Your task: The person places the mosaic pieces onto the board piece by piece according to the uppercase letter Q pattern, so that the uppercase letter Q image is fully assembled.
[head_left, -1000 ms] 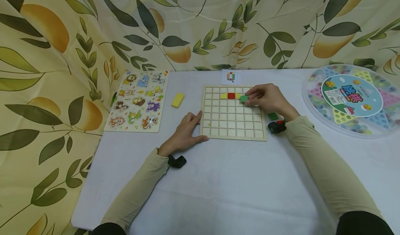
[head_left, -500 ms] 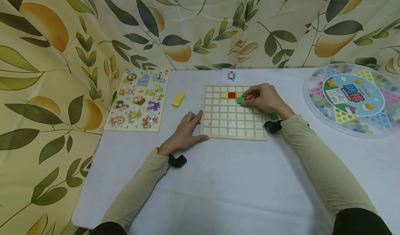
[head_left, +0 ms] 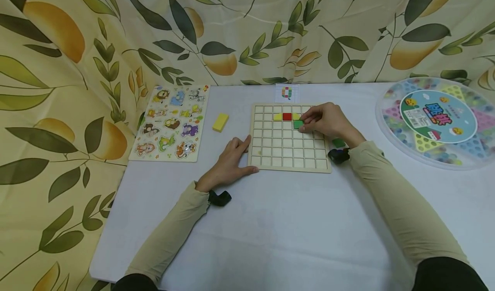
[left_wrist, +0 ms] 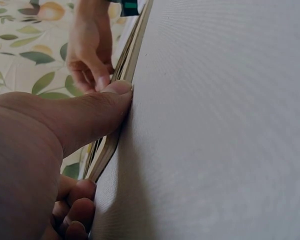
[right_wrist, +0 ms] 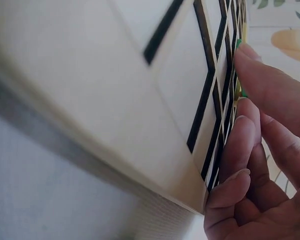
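Note:
A wooden grid board (head_left: 286,153) lies on the table. In one row sit a yellow tile (head_left: 277,117), a red tile (head_left: 287,117) and another yellow tile (head_left: 296,116). Just below the right-hand yellow one, my right hand (head_left: 325,120) pinches a green square tile (head_left: 297,124) by its right side, at a grid cell. Up close in the right wrist view, thumb and fingertips meet around that green edge. My left hand (head_left: 228,164) rests against the board's lower left corner, its thumb (left_wrist: 97,107) along the near edge and its index finger along the left side.
A green tile (head_left: 338,143) lies right of the board, partly behind the right wrist camera (head_left: 338,155). A yellow block (head_left: 221,122) and an animal picture board (head_left: 170,127) are on the left. Behind stands a pattern card (head_left: 287,93); at right, a round bead box (head_left: 437,123).
My right hand has moved slightly left and down with the green tile, which now lies flat at the cell below the yellow tile. The left hand has stayed at the board's corner.

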{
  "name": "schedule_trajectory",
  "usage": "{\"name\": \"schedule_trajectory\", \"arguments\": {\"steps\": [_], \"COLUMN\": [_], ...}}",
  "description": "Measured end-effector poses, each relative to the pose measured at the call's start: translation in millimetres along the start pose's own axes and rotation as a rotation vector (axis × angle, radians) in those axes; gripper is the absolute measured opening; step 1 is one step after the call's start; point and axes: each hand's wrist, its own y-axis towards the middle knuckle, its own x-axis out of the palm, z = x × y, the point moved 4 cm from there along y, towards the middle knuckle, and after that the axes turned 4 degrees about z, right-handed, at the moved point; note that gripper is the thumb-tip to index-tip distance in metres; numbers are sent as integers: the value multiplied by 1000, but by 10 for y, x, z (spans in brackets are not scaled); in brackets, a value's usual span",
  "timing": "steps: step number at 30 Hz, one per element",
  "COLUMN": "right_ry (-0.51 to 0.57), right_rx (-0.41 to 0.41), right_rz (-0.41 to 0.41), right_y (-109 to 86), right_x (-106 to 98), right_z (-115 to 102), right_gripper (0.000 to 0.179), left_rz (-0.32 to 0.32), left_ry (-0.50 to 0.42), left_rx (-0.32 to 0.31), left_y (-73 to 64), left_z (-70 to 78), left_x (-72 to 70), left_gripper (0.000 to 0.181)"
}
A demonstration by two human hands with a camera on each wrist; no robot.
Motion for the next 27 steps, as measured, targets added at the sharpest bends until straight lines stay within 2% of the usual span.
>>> {"name": "schedule_trajectory", "arguments": {"steps": [27], "right_ry": [3], "right_rx": [-4], "right_rz": [-13], "right_y": [35], "right_x": [10], "right_z": [16], "right_gripper": [29], "left_rz": [6], "left_ry": [-4], "left_rx": [10], "left_y": [-5], "left_z": [-2], "left_x": [1], "left_gripper": [105]}}
